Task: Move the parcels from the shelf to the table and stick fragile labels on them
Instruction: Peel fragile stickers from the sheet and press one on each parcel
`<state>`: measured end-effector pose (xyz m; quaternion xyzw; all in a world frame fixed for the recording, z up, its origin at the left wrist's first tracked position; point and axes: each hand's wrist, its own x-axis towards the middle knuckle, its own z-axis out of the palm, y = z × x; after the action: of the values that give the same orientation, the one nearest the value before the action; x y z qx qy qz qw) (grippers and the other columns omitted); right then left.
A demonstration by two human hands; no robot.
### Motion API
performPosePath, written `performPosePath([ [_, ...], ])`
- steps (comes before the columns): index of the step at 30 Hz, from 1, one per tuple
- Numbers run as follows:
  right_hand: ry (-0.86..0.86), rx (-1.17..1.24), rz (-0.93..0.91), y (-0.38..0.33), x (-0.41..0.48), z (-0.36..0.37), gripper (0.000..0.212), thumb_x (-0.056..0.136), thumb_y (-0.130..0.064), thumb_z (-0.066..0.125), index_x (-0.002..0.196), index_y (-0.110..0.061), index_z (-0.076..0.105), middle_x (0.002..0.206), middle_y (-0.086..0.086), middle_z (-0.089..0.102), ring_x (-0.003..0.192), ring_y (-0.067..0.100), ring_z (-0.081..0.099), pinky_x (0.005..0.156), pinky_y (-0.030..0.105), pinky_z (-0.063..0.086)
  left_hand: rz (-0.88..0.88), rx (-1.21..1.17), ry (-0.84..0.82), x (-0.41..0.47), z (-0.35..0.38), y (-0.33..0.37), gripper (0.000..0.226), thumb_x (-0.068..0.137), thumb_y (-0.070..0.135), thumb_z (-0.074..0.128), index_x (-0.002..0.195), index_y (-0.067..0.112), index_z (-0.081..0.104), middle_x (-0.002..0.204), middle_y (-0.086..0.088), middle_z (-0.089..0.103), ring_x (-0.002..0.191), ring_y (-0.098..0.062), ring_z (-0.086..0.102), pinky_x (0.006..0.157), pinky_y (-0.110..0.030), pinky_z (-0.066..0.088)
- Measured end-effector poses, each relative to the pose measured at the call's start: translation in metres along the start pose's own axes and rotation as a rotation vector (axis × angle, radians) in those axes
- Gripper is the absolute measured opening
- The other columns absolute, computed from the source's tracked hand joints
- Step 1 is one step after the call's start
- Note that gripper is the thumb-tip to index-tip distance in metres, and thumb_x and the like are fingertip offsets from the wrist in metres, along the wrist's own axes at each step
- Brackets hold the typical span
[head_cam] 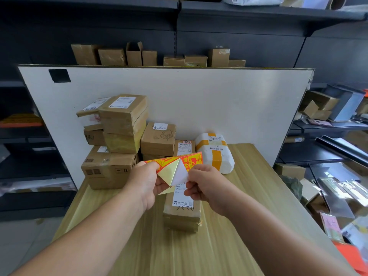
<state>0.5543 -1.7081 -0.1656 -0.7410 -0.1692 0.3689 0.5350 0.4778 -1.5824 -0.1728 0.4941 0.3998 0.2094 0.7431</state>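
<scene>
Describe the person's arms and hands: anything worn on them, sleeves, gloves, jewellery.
Both forearms are bare right to the picture's lower edge; no sleeve shows. The left hand and the right hand wear no gloves, and no ring, watch or wristband is visible.

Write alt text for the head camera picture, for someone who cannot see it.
Two bare hands peel a red and yellow fragile label from its backing: left hand, right hand. Just below lies a long cardboard parcel on a wooden table, with stacked brown boxes and a white foam parcel behind.
</scene>
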Motion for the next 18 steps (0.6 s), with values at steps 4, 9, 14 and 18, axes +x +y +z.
performPosePath([
  [4,0.015,-0.004,0.011,0.0,0.0,-0.003,0.019,0.09,-0.007,0.043,0.077,-0.016,0.052,0.066,0.006,0.056,0.061,0.018,0.062,0.055,0.026,0.048,0.003,0.003,-0.005,0.001,0.0,0.0,0.009,0.096,0.007,0.043,0.091,0.012,0.048,0.088,-0.015,0.068,0.072,-0.027,0.067,0.062,-0.037,0.055],
  [9,0.031,-0.042,0.021,0.0,-0.001,-0.007,0.02,0.089,-0.006,0.042,0.074,-0.013,0.053,0.065,0.006,0.053,0.06,0.019,0.061,0.055,0.026,0.047,0.015,0.008,0.0,0.003,-0.001,0.0,0.011,0.097,0.008,0.042,0.091,0.012,0.05,0.09,-0.014,0.068,0.074,-0.026,0.067,0.061,-0.037,0.054],
  [14,0.026,-0.035,0.04,0.0,-0.002,-0.01,0.021,0.089,-0.005,0.041,0.075,-0.014,0.053,0.064,0.006,0.052,0.06,0.021,0.06,0.055,0.027,0.047,0.006,-0.006,0.01,0.003,-0.003,0.0,0.011,0.097,0.008,0.043,0.093,0.012,0.052,0.089,-0.013,0.068,0.072,-0.025,0.067,0.06,-0.036,0.055],
  [18,0.019,-0.026,0.028,0.001,-0.006,-0.014,0.02,0.09,-0.006,0.044,0.074,-0.013,0.055,0.066,0.007,0.055,0.06,0.02,0.06,0.057,0.028,0.047,0.004,0.007,0.001,0.001,-0.002,0.003,0.012,0.098,0.007,0.041,0.092,0.012,0.051,0.084,-0.011,0.067,0.068,-0.022,0.066,0.054,-0.033,0.055],
])
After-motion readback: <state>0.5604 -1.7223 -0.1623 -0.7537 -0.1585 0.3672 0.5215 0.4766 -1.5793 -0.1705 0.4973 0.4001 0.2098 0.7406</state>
